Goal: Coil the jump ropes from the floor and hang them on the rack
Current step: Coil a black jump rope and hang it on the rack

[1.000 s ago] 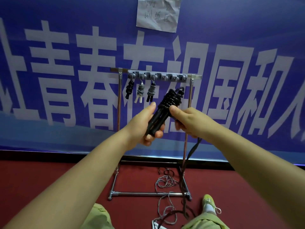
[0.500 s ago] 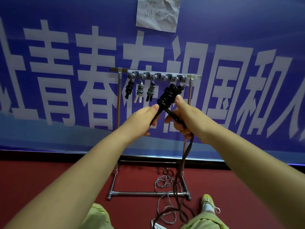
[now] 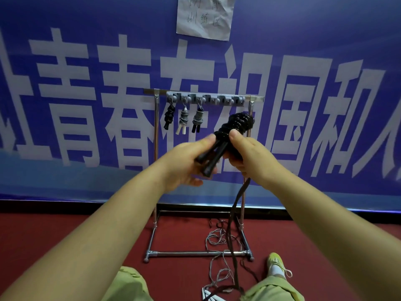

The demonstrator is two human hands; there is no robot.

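A black jump rope [image 3: 235,127] is half coiled: thick turns wrap the top of its two black handles. My left hand [image 3: 186,164] grips the handles from the left. My right hand [image 3: 249,155] grips the rope just under the coil, thumb on top, and the loose black end hangs from it down to the floor. Behind stands the metal rack [image 3: 156,170] with a grey hook bar [image 3: 206,99]. Three coiled ropes hang there: a black one [image 3: 169,116], a grey one with white handles [image 3: 183,120] and a grey one with black handles [image 3: 198,119].
A loose grey rope [image 3: 217,240] lies tangled on the red floor by the rack's right foot, with white handles [image 3: 207,293] near my legs. A blue banner covers the wall behind. My right shoe [image 3: 276,265] stands at the rack's right.
The coil has grown by another turn or so. My right hand has come round the handles again, and the hanging rope end has swung slightly.
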